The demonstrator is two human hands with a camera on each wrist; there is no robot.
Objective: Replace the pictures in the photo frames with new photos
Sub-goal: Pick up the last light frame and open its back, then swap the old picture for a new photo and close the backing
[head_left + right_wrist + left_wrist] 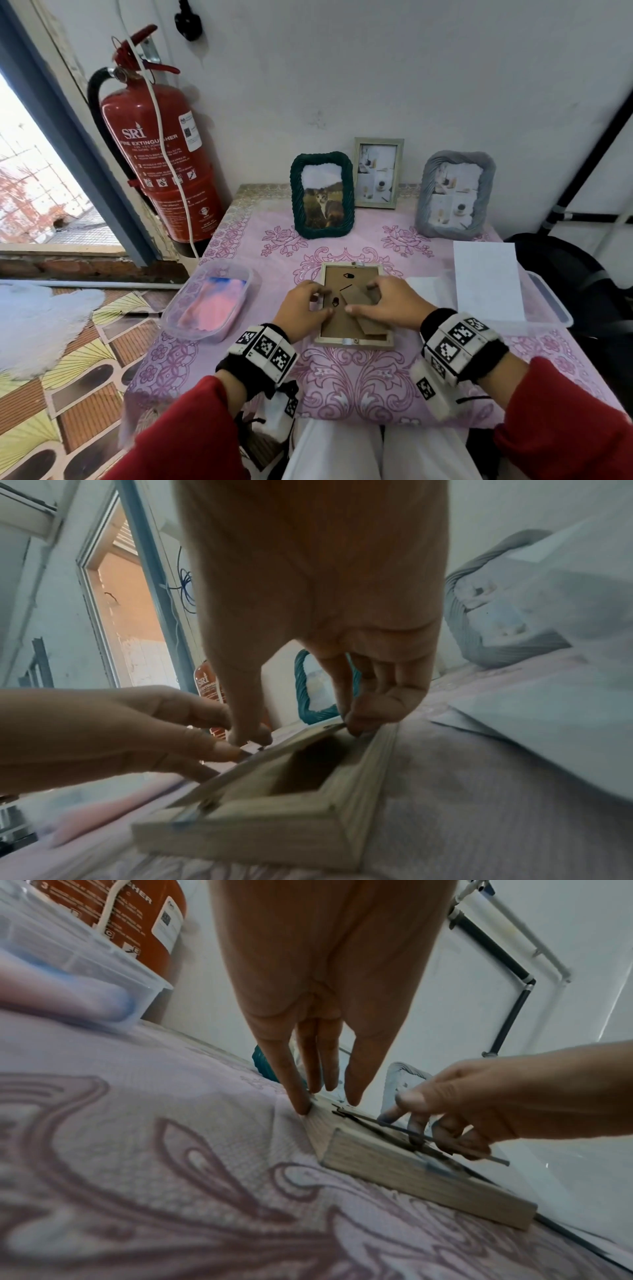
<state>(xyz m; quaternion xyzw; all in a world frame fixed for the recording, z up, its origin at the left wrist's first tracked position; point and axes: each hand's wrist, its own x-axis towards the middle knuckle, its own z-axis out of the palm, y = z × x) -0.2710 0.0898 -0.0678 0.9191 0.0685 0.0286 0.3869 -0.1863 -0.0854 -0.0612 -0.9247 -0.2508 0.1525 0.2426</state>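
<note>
broadly, a table (359,387) under a pink patterned cloth filled the head view, with a red extinguisher (161,164) on the wall at its far left corner. at the back stood three frames: a green one (322,195) with a cat photo, a pale one (377,173) and a grey one (454,195), both showing stock prints, so by my reading those two were not yet done. a tub (209,301) with pink and blue prints sat at the left, a second tub (548,301) with white sheets at the right. between them the wood frame (354,305) lay face down near the table's middle, its brown back (339,325) and folded stand (363,308) up. the left hand (303,310) rested at the frame's left edge, fingers fairly straight and close together, tips on the rim and back, gripping nothing. the right hand (387,303) lay over the right side, fingers curled down at the edge of the back; the right wrist view suggested they pinched its lifted edge, though blur left that uncertain. small black tabs (348,275) held the back. the risk, i judged, was a tab not fully turned: prying then could bend the board or crack the glass beneath, and the light frame might slide on the soft cloth if the left hand eased off.
</note>
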